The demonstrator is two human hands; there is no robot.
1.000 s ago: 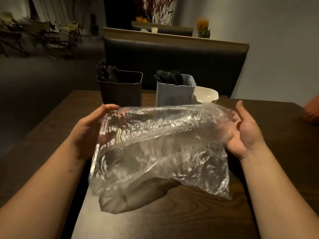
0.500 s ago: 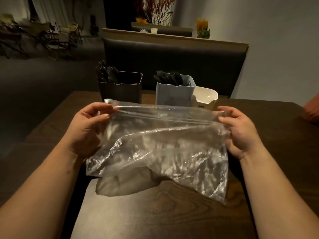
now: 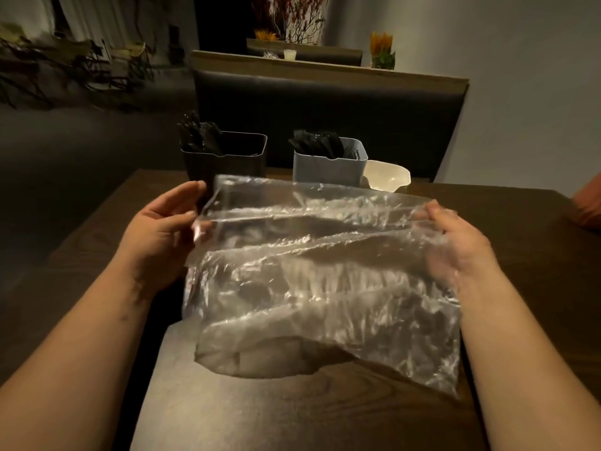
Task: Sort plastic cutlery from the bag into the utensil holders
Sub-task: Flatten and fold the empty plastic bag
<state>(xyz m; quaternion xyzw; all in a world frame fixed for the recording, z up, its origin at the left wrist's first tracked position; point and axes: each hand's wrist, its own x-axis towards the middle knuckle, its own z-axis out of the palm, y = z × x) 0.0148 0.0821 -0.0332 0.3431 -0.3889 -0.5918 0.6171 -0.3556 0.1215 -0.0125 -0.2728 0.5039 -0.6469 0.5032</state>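
Wooden table (image 3: 292, 418); left hand (image 3: 159, 236), right hand (image 3: 458, 245) hold clear bag (image 3: 309, 281) — crumpled.

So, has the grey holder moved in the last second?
No; the grey holder stays on the table between the black holder and white holder.

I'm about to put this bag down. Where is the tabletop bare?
The table is bare close to you, below the bag and between the forearms, and on the right, between the right hand and the orange thing. A strip left of the left hand is free too. The back is crowded: black holder, grey holder, white holder.
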